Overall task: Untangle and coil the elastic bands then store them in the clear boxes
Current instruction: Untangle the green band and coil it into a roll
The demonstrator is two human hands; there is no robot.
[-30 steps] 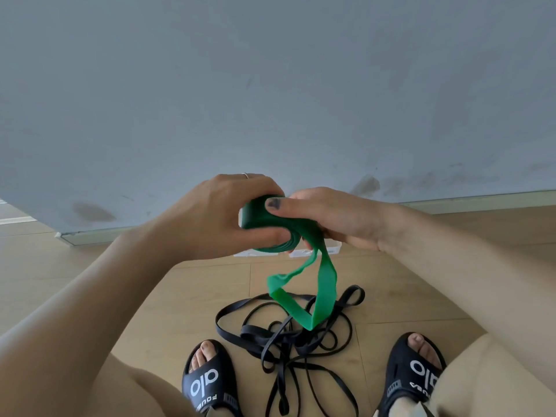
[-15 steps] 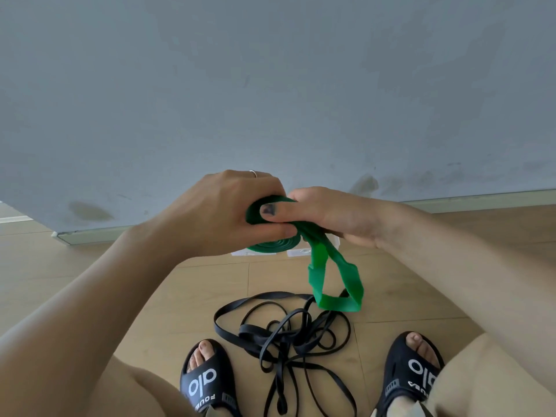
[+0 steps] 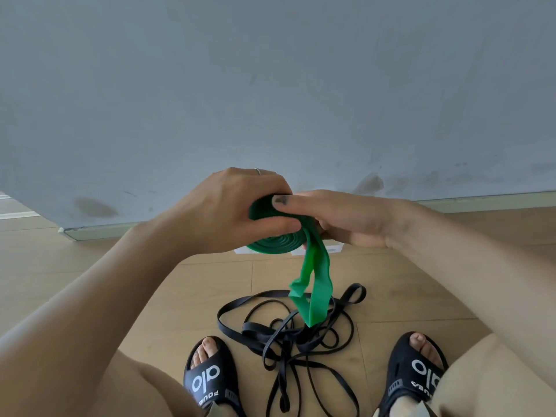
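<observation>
Left hand (image 3: 237,212): you grip the green band (image 3: 278,240) coil, held flat above the floor | Right hand (image 3: 340,218): you pinch its rim, thumb on top | Tail: hangs straight down beneath right hand, over black bands (image 3: 288,335) | Change: tail hangs longer than half a second ago.
</observation>
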